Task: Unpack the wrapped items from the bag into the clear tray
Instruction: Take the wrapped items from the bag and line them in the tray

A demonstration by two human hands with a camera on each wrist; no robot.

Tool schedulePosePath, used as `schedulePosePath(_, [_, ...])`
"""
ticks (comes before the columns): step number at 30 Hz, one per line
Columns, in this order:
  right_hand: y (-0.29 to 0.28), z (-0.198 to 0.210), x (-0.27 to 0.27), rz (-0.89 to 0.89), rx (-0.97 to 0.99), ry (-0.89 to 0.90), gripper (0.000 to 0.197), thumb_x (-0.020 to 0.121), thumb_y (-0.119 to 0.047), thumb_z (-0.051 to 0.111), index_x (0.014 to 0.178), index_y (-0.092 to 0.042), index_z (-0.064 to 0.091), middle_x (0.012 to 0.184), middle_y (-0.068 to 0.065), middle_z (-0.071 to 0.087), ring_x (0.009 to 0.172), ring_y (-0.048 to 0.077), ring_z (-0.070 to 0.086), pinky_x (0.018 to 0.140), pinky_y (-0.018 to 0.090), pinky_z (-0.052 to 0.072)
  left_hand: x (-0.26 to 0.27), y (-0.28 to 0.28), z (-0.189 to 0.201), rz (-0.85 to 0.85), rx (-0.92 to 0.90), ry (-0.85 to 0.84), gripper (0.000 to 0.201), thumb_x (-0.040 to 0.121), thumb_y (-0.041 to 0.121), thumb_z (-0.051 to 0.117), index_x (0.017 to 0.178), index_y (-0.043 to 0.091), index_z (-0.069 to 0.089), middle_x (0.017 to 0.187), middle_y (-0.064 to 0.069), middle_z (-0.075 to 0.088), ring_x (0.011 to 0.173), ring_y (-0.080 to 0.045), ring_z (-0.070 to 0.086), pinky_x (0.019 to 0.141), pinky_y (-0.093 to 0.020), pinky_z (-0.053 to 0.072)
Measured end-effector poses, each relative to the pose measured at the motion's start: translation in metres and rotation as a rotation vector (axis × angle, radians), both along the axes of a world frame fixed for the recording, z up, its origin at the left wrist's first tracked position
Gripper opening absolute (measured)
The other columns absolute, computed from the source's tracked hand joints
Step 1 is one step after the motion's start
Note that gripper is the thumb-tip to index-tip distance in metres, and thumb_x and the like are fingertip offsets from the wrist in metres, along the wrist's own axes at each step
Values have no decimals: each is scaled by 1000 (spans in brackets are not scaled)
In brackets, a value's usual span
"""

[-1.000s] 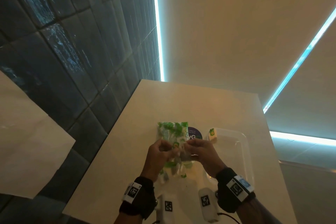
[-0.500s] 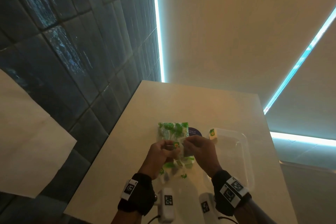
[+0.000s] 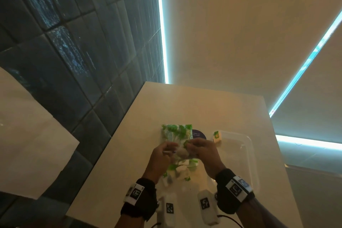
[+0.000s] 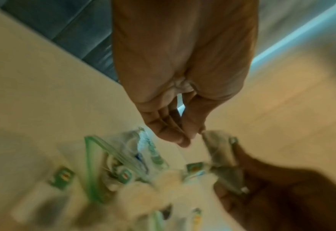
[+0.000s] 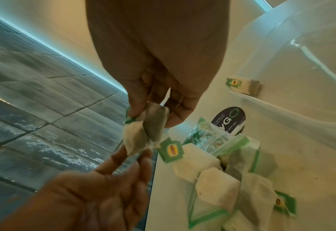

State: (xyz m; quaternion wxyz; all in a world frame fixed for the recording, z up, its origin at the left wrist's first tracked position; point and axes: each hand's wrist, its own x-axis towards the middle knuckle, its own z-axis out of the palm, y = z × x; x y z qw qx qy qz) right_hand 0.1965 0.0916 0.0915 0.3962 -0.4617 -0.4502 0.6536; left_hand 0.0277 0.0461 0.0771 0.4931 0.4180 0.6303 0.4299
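A clear zip bag with green print (image 3: 176, 133) lies on the beige table (image 3: 203, 105), with several paper-wrapped tea bags (image 5: 212, 171) spilling from its near end. My right hand (image 3: 190, 147) pinches a tea bag (image 5: 153, 125) by its top, just above the pile. My left hand (image 3: 166, 151) pinches that same tea bag at its lower edge, fingertips (image 5: 140, 154) against the paper. The left wrist view is blurred; there my left hand (image 4: 188, 137) meets the tea bag's corner (image 4: 220, 150). The clear tray (image 3: 248, 155) sits to the right, one tea bag (image 3: 216, 136) at its far left corner.
A dark round sticker (image 3: 199, 134) lies on the table between the zip bag and the tray. The table's left edge drops to a dark tiled floor (image 3: 74, 61). Bare tabletop stretches beyond the bag.
Both hands worked at the bag's middle before. Now a tea bag shows between them, held a little above the pile; the wrists have barely shifted.
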Motion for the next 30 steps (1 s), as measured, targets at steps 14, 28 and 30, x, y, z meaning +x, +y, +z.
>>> schedulePosePath(14, [11,3,5,-13,-116,67,21,90,-2,59,107,10,62,91,19,66,85,34,61,79,47,54,9,-9,-19,-167,1,100,28,80,6,73,82,33,77,87,4,76,86,-13,70,85,-33,55])
schedulePosePath(28, [12,-10,11,48,-206,115,25,87,-3,62,111,7,63,97,20,62,89,32,55,80,44,46,-1,-2,-17,109,14,-17,11,86,6,68,84,16,72,77,3,71,65,-1,62,54,-12,45])
schedulePosePath(30, [11,-12,11,106,-231,125,29,87,-5,63,111,10,61,96,19,61,88,32,54,77,42,47,-2,1,-18,157,20,1,13,82,6,72,87,18,71,83,-2,73,73,-10,66,57,-19,49])
